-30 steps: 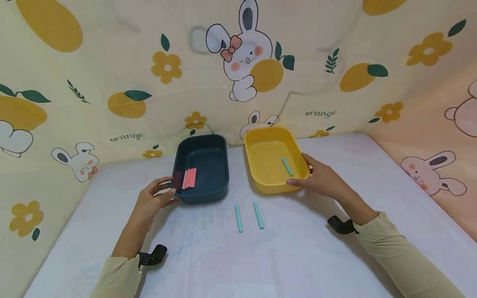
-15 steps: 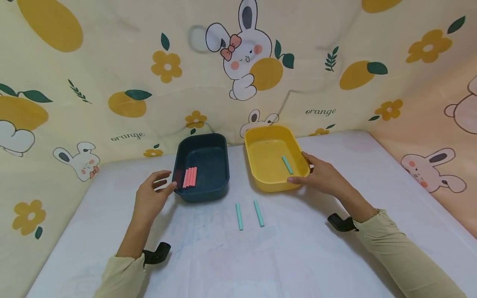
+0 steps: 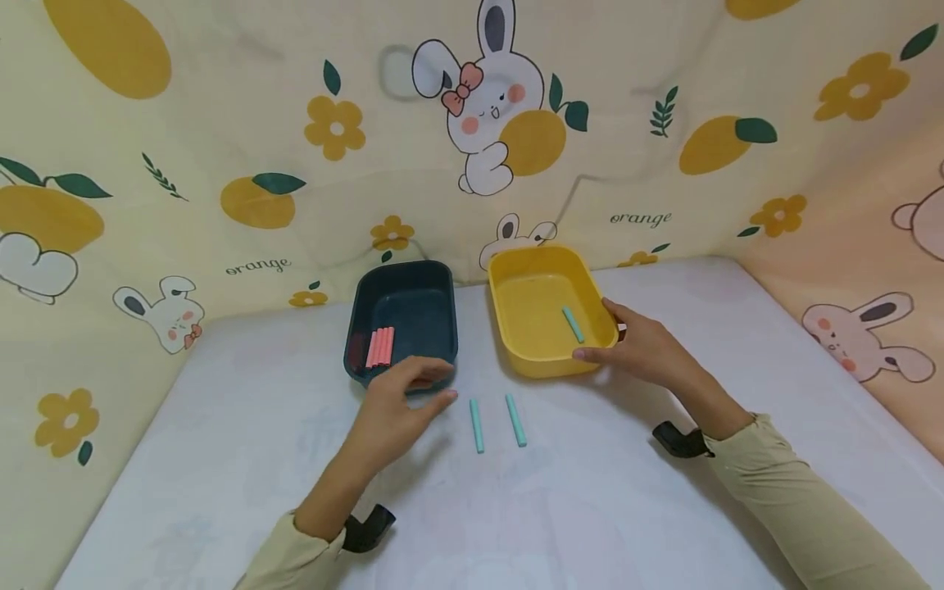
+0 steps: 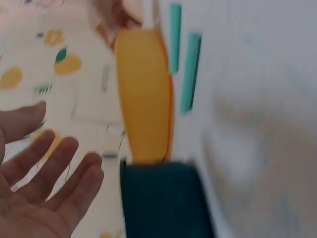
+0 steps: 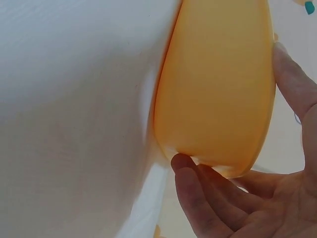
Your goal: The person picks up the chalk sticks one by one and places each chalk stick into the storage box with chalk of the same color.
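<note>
My left hand (image 3: 398,418) holds nothing; in the head view it hovers in front of the dark blue bin (image 3: 420,305), overlapping its front edge, thumb and fingers parted toward two green chalk sticks. The nearer green chalk stick (image 3: 477,426) and the other green chalk stick (image 3: 516,420) lie apart on the table. With my right hand (image 3: 649,348) I grip the right front corner of the yellow bin (image 3: 533,295), thumb at the rim and fingers curled against its side (image 5: 218,94). A third green chalk stick (image 3: 573,324) lies inside it.
Several pink chalk sticks (image 3: 379,347) lie side by side in the dark blue bin. Both bins stand at the back of the white-covered table (image 3: 575,508), against a cloth backdrop (image 3: 354,197) printed with rabbits and oranges. A black wrist camera (image 3: 369,528) sits on the left wrist.
My left hand has left the left side of the dark blue bin and moved right, toward the green chalk sticks. My right hand has stayed on the yellow bin.
</note>
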A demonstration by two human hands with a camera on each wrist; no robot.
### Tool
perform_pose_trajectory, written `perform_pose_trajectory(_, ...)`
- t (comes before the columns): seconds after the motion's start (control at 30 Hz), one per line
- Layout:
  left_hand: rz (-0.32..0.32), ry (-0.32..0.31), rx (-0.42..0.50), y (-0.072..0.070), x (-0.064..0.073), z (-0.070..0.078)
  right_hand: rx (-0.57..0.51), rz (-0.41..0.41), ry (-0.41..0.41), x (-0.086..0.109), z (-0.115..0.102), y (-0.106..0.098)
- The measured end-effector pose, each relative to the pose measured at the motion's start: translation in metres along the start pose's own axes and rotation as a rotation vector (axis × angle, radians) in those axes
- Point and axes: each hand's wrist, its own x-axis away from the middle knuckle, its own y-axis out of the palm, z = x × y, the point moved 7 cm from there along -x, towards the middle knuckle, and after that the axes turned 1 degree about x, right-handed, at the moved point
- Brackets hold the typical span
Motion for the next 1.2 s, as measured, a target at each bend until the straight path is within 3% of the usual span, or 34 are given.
perform_pose_trajectory(0.13,-0.165,-0.016,0.009,0.031,-0.006,0.006,0.007,0.0,-0.001,-0.001,-0.001,0.0)
perform_pose_trajectory(0.23,-0.271,-0.005,-0.068,0.051,-0.013,0.005,0.013,0.005,-0.001,-0.001,0.0,-0.001)
perform_pose_trajectory(0.4,-0.39,0.023,-0.29,0.077,-0.024,-0.004,0.011,0.007,0.002,-0.001,-0.001,-0.001)
perform_pose_trajectory(0.6,-0.516,0.088,-0.586,0.098,-0.024,-0.008,0.016,0.011,0.001,0.001,-0.001,-0.002)
perform_pose_trajectory(0.73,-0.523,0.076,-0.624,0.102,-0.024,-0.009,0.017,0.01,-0.003,0.001,0.0,-0.001)
perform_pose_trajectory(1.2,-0.447,0.052,-0.659,0.108,-0.024,-0.009,0.026,0.016,0.004,0.0,0.001,0.0)
